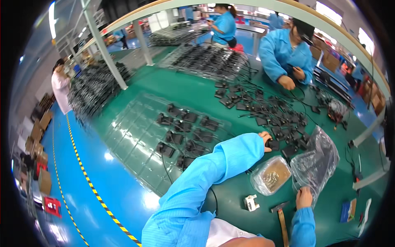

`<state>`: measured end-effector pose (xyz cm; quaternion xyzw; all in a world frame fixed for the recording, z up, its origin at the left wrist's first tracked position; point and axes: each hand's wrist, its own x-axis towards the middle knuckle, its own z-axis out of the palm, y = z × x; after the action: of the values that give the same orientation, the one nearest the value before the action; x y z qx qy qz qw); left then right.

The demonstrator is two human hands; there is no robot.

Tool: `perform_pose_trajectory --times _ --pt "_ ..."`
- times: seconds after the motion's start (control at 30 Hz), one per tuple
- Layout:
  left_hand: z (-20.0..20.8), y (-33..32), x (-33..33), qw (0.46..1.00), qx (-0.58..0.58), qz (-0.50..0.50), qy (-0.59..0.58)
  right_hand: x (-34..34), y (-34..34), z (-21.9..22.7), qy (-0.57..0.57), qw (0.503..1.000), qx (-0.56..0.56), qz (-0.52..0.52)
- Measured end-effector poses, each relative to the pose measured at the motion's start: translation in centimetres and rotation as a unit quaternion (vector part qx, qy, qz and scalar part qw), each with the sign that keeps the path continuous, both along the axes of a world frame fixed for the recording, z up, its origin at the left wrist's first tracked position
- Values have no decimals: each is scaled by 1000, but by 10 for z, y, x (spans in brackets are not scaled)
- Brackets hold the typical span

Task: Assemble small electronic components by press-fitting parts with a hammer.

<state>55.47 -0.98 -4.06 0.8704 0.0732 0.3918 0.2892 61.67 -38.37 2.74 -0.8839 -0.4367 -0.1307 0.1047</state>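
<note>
My left hand [265, 141] reaches across to the near edge of a pile of black power adapters [284, 119] with cables. Its fingers are closed on the side of one black power adapter [273, 145]. Close to my body, my right hand [304, 197] grips the lower end of a clear plastic bag [319, 158]; dark shapes show through the film, but I cannot make them out. Between the hands sits a clear, bag-lined tub [271, 176] holding small brass-coloured parts. A hammer [282, 224] with a wooden handle lies beside my right hand, near a small white block-like piece [251, 203].
A clear compartment tray [135, 140] holds several adapters at its right side. Further stacked trays [210, 61] stand behind. Across the green table [189, 86], a co-worker in blue [286, 53] handles a cable. A metal frame post [105, 49] rises at the left; a blue box [348, 210] lies right.
</note>
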Motion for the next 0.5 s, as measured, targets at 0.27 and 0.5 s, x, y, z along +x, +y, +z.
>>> perform_pose_trajectory --times 0.27,0.5 --pt "159 22 -74 915 -350 -20 -202 -28 -2 36 234 960 153 -22" --pt "230 16 -198 777 -560 -177 -226 -77 46 128 484 798 353 57"
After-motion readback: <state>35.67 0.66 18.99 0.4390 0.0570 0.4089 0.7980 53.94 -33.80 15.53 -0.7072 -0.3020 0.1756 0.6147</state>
